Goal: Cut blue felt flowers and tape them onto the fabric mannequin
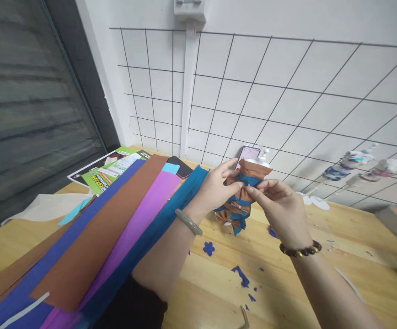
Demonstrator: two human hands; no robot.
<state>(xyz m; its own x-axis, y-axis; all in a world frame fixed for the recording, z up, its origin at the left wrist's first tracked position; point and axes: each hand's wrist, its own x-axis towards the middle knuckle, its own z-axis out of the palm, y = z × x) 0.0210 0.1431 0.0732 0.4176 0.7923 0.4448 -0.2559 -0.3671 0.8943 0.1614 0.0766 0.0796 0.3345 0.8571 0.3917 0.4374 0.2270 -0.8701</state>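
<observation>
A white wall with black grid lines (243, 59) stands behind a light wooden table (198, 297). On the table's left side, long paper sheets in brown (116, 210), purple (133, 224) and teal (164, 219) overlap, passing close beside the left forearm. Near the wall, a small form dressed in brown and teal pleated paper (236, 208) is between the two hands. The left hand (221, 187) holds its upper part, thumb and forefinger almost closed; the right hand (282, 208) pinches the teal paper from the other side, fingers narrow. Pleats and bows already cover its middle and lower parts, while its white top stands bare; the upper band, I judge, is not finished. Behind it, a lit phone (249, 153) leaves little room; toward the person there is more, though blue paper scraps (242, 277) and a blue paper flower (209, 248) lie there.
</observation>
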